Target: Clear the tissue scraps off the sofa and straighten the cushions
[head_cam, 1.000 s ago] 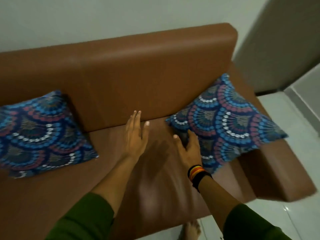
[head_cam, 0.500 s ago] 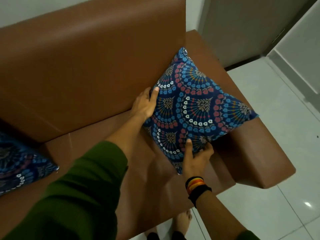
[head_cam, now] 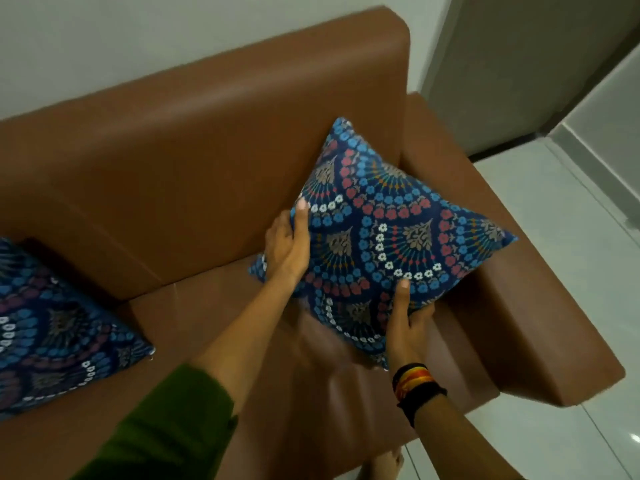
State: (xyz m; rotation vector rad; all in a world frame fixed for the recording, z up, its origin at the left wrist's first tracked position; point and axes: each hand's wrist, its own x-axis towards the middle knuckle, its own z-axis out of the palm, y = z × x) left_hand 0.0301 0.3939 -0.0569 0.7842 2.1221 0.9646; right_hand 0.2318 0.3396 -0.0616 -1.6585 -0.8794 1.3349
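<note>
Seen from above, a person's two hands grip a patterned cushion (head_cam: 388, 237) at the right end of a brown sofa (head_cam: 194, 161). The left hand (head_cam: 287, 247) closes on the cushion's left edge, thumb stretched up across the printed front and fingers tucked out of sight behind it. The right hand (head_cam: 407, 327) clamps the lower edge, thumb pressed flat on the front, the other fingers hidden underneath. The cushion is dark blue with fan-shaped rings of blue, red and white flowers; it stands tilted on one corner like a diamond, its top corner against the sofa back and its right corner reaching over the armrest (head_cam: 540, 327). Whether its lowest corner touches the seat cannot be told (the right hand and wrist cover that spot). A stack of black, orange and yellow bands (head_cam: 415, 382) circles the right wrist, and a green sleeve (head_cam: 166, 431) covers the left forearm. A second cushion (head_cam: 59, 334) of the same print lies at the left, cut off by the frame's edge. The brown seat between the two cushions is bare and slightly blurred near the arms. Pale floor tiles (head_cam: 568, 209) open out beyond the armrest to the right.
</note>
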